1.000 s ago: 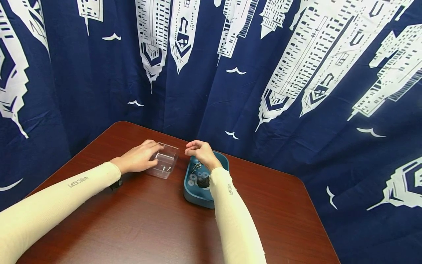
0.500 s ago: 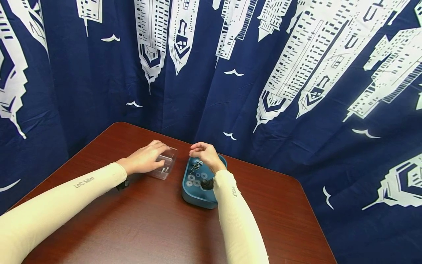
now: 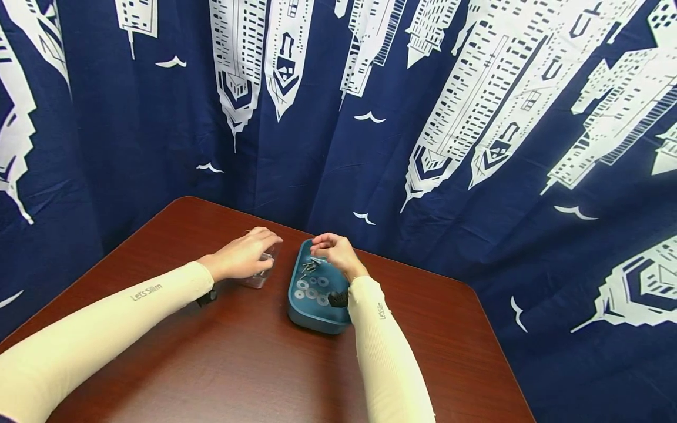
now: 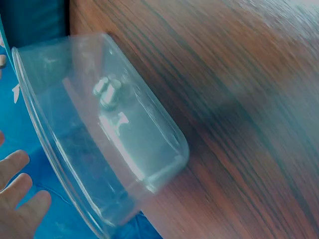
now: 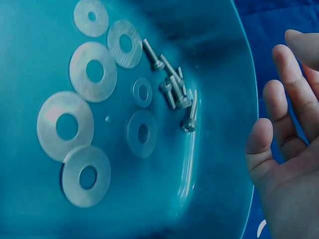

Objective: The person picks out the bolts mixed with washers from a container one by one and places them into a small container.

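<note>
My left hand (image 3: 242, 256) reaches over a clear plastic box (image 3: 254, 279), its relaxed fingers near the far rim and hiding much of the box. In the left wrist view, several small screws (image 4: 107, 92) show through the wall of the box, and the fingertips (image 4: 36, 205) are spread beside its rim. Over the far end of a blue tray (image 3: 312, 322) is my right hand (image 3: 336, 254), thumb and index close together. From the right wrist, its fingers (image 5: 275, 102) look loosely bent, with nothing visible in them. Several screws (image 5: 189, 123) lie in the tray below.
Several flat washers (image 5: 47, 124) are spread over the tray floor, beside the screws. Box and tray stand side by side on a brown wooden table (image 3: 211, 358). A dark blue curtain (image 3: 312, 170) with white buildings hangs just behind the table's far edge.
My left hand has moved right across the clear box, covering more of it. My right hand has shifted slightly right and nearer, staying over the tray. The view has turned a little.
</note>
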Demonstrator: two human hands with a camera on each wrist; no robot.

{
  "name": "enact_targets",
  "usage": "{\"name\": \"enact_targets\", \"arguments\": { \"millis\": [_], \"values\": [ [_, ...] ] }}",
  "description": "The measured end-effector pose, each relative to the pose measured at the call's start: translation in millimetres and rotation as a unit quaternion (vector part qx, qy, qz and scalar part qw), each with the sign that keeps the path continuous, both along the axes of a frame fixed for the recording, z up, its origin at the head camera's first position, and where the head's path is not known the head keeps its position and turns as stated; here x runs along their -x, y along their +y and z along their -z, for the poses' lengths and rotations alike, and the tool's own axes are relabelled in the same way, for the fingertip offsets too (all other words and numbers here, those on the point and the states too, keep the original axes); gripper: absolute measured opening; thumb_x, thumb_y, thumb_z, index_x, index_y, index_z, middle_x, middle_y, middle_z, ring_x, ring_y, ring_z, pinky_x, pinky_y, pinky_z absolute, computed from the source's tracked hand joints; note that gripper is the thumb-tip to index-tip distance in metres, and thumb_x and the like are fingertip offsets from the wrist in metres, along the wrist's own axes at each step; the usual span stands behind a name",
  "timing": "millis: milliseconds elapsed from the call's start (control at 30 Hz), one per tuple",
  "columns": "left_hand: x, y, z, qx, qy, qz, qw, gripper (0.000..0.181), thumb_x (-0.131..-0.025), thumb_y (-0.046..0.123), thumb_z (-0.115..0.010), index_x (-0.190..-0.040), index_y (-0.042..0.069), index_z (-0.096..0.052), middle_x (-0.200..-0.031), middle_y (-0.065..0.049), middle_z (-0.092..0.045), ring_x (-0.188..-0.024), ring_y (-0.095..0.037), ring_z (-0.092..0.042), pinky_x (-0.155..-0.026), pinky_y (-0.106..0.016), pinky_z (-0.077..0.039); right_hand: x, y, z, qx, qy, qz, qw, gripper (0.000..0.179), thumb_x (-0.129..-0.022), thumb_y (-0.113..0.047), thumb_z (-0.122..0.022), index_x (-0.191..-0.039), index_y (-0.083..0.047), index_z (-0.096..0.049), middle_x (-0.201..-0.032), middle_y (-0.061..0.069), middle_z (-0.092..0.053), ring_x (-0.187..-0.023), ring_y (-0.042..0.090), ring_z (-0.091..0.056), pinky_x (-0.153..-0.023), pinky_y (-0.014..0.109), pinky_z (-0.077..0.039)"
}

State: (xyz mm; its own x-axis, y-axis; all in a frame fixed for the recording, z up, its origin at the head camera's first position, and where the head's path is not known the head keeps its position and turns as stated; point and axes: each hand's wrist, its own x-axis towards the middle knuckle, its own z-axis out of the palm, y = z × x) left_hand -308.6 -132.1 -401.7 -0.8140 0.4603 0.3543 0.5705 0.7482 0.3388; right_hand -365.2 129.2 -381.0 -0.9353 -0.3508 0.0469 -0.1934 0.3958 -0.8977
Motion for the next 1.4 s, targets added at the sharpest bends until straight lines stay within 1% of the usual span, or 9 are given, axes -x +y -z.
{"name": "enact_targets", "arguments": {
  "millis": [267,400,467,667,800,933,1133,1300,1400],
  "values": [
    [1.0,13.8,1.7,0.005,-0.008,0.007,0.9999,0.052,-0.092,0.023,-0.066,-0.140,0.006,-0.055,-0.141,-0.010,-0.057,-0.136,-0.027,-0.043,-0.110,-0.045,-0.043,0.9,6.4,7.1,0.013,0.003,0.004,0.9999,0.031,-0.087,0.006,-0.066,-0.118,0.010,-0.064,-0.104,0.023,-0.074,-0.086,0.013,-0.070,-0.072,0.023,-0.048],
    [2.0,24.3,2.2,0.009,-0.018,0.013,0.9997,0.053,-0.093,0.025,-0.067,-0.142,0.008,-0.054,-0.142,-0.009,-0.056,-0.137,-0.026,-0.042,-0.110,-0.047,-0.044,0.8,8.9,10.5,0.022,-0.004,0.012,0.9997,0.032,-0.086,0.007,-0.067,-0.118,0.011,-0.063,-0.101,0.020,-0.074,-0.092,0.025,-0.072,-0.080,0.023,-0.054],
    [2.0,29.5,1.9,0.008,-0.025,0.017,0.9995,0.053,-0.094,0.025,-0.066,-0.142,0.008,-0.054,-0.142,-0.008,-0.055,-0.136,-0.025,-0.042,-0.109,-0.047,-0.044,0.7,9.6,12.0,0.018,-0.005,0.017,0.9997,0.032,-0.087,0.006,-0.067,-0.118,0.010,-0.064,-0.103,0.021,-0.074,-0.093,0.026,-0.071,-0.081,0.024,-0.054],
    [2.2,40.6,2.0,0.008,-0.025,0.031,0.9992,0.052,-0.095,0.027,-0.065,-0.142,0.008,-0.055,-0.140,-0.007,-0.057,-0.137,-0.025,-0.043,-0.111,-0.045,-0.042,3.4,11.1,17.2,-0.001,-0.004,0.021,0.9998,0.032,-0.086,0.004,-0.068,-0.118,0.004,-0.065,-0.114,0.027,-0.070,-0.083,0.012,-0.066,-0.069,0.032,-0.042],
    [3.5,46.5,3.0,0.014,-0.027,0.036,0.9989,0.054,-0.094,0.029,-0.065,-0.143,0.008,-0.054,-0.141,-0.006,-0.056,-0.137,-0.024,-0.042,-0.112,-0.044,-0.042,3.4,12.3,18.7,0.011,-0.003,0.022,0.9997,0.030,-0.084,0.009,-0.069,-0.113,0.003,-0.067,-0.111,0.028,-0.070,-0.086,0.016,-0.069,-0.081,0.031,-0.054],
    [3.9,52.6,3.6,0.021,-0.032,0.042,0.9984,0.054,-0.094,0.028,-0.065,-0.143,0.008,-0.054,-0.141,-0.006,-0.056,-0.135,-0.024,-0.042,-0.112,-0.043,-0.042,2.6,13.7,20.3,0.001,-0.003,0.030,0.9996,0.033,-0.083,0.009,-0.070,-0.115,0.004,-0.067,-0.108,0.022,-0.073,-0.093,0.019,-0.070,-0.091,0.032,-0.055],
    [3.6,59.2,4.4,0.028,-0.043,0.050,0.9975,0.056,-0.094,0.027,-0.065,-0.144,0.008,-0.052,-0.141,-0.006,-0.056,-0.136,-0.024,-0.040,-0.112,-0.044,-0.041,3.8,16.2,25.0,-0.012,-0.007,0.035,0.9993,0.035,-0.083,0.007,-0.070,-0.117,0.003,-0.066,-0.109,0.020,-0.073,-0.096,0.020,-0.069,-0.091,0.034,-0.053],
    [4.6,60.7,8.1,0.031,-0.050,0.051,0.9970,0.055,-0.094,0.024,-0.067,-0.145,0.009,-0.052,-0.142,-0.006,-0.055,-0.137,-0.025,-0.040,-0.112,-0.044,-0.042,0.3,17.1,24.0,-0.007,-0.012,0.032,0.9994,0.033,-0.083,0.008,-0.069,-0.115,0.003,-0.066,-0.111,0.024,-0.072,-0.103,0.030,-0.068,-0.090,0.035,-0.051],
    [4.4,62.2,8.5,0.036,-0.053,0.049,0.9967,0.055,-0.095,0.026,-0.067,-0.145,0.010,-0.052,-0.143,-0.006,-0.055,-0.137,-0.025,-0.040,-0.112,-0.043,-0.042,0.7,19.5,26.4,-0.003,-0.014,0.035,0.9993,0.032,-0.082,0.008,-0.069,-0.114,0.002,-0.067,-0.112,0.024,-0.072,-0.103,0.030,-0.069,-0.091,0.035,-0.052]
  ]
}}
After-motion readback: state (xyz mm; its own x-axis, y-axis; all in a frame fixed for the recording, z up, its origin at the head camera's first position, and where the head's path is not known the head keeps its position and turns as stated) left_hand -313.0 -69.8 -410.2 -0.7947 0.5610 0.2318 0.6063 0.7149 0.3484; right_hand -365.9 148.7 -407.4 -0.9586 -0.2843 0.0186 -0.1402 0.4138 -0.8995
